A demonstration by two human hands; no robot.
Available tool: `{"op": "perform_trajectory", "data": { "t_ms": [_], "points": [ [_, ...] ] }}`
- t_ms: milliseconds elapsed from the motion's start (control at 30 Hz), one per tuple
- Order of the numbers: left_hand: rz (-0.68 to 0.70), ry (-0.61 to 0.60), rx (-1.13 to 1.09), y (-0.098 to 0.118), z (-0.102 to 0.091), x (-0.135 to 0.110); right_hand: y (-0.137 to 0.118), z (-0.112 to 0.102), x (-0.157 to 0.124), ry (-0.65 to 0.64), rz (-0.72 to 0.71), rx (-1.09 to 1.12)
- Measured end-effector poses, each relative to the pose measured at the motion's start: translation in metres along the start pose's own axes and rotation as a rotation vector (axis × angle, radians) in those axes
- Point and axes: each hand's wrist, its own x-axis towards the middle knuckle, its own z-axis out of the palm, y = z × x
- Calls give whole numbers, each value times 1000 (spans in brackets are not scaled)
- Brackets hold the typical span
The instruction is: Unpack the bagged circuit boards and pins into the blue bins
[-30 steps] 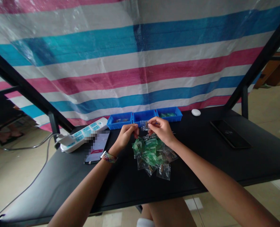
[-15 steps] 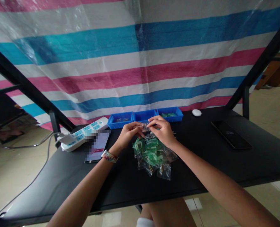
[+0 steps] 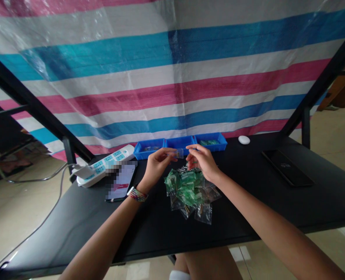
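Clear bag in left hand, contents hard to discern

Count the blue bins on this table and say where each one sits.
3, in a row along the far edge: the left bin beside the power strip, the middle bin partly behind the left hand and right hand, the right bin holding green packets.

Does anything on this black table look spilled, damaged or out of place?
I see no clear damage. Only the heap of small plastic bags looks untidy: they overlap at different angles on the table, outside the blue trays.
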Motion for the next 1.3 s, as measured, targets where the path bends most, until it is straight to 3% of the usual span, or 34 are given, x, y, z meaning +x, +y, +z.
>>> {"op": "perform_trajectory", "data": {
  "t_ms": [200,500,767,1100,1300],
  "points": [
    [59,8,34,3,6,-5,0,4,-6,-141,214,152],
    [171,-36,61,-3,3,-1,1,3,-3,6,276,238],
    [-46,-31,-252,1,5,0,4,5,-4,27,-91,-41],
    [-274,-150,-258,-1,3,1,1,4,-11,-34,-561,-495],
    [-290,-107,-332,1,1,4,5,4,-10,-28,-610,-608]
  ]
}}
